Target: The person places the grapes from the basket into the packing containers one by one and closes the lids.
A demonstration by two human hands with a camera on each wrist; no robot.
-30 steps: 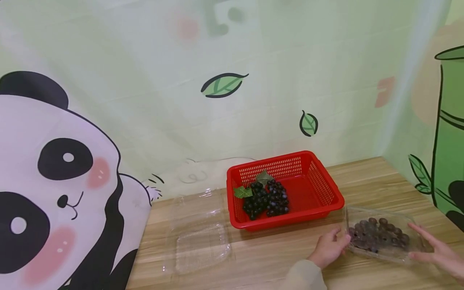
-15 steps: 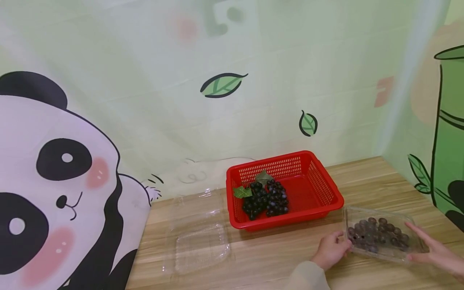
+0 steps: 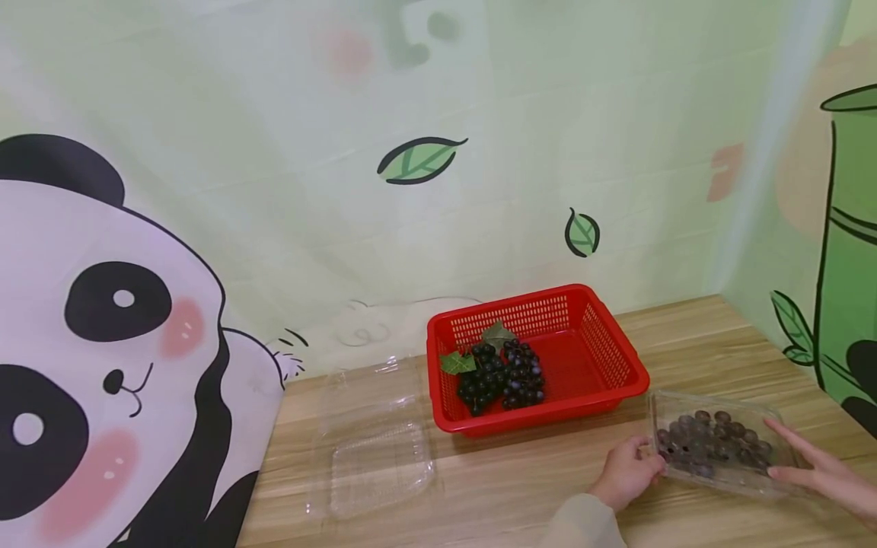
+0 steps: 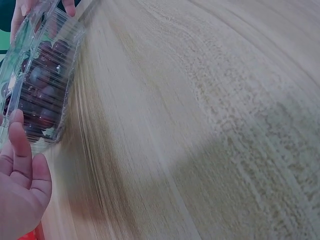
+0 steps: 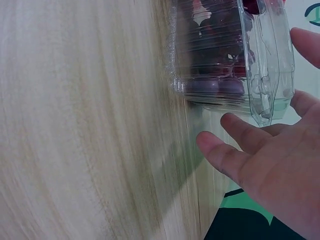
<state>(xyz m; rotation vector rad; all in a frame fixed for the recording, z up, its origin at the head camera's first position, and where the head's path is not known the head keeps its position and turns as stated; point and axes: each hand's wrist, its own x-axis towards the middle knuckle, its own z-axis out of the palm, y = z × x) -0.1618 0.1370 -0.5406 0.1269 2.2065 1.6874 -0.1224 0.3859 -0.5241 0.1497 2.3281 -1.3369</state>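
- The right hand (image 3: 818, 476) ran off the head view's right edge, so its wrist and forearm were out of sight.
- In the left wrist view the left hand (image 4: 20, 187) was cut by the left and bottom edges; only some fingers showed.
- The clear box (image 4: 40, 75) ran past that view's top and left edges.
- Grapes (image 5: 220, 55) inside it were smeared behind ribbed plastic; their number could not be told.
- Whether the right fingers (image 5: 240, 135) touched the box wall or stood just beside it could not be told.
- The empty clear tray (image 3: 380, 472) was faint; its edges were hard to trace.
- The tabletop (image 4: 200, 125) was blurred.
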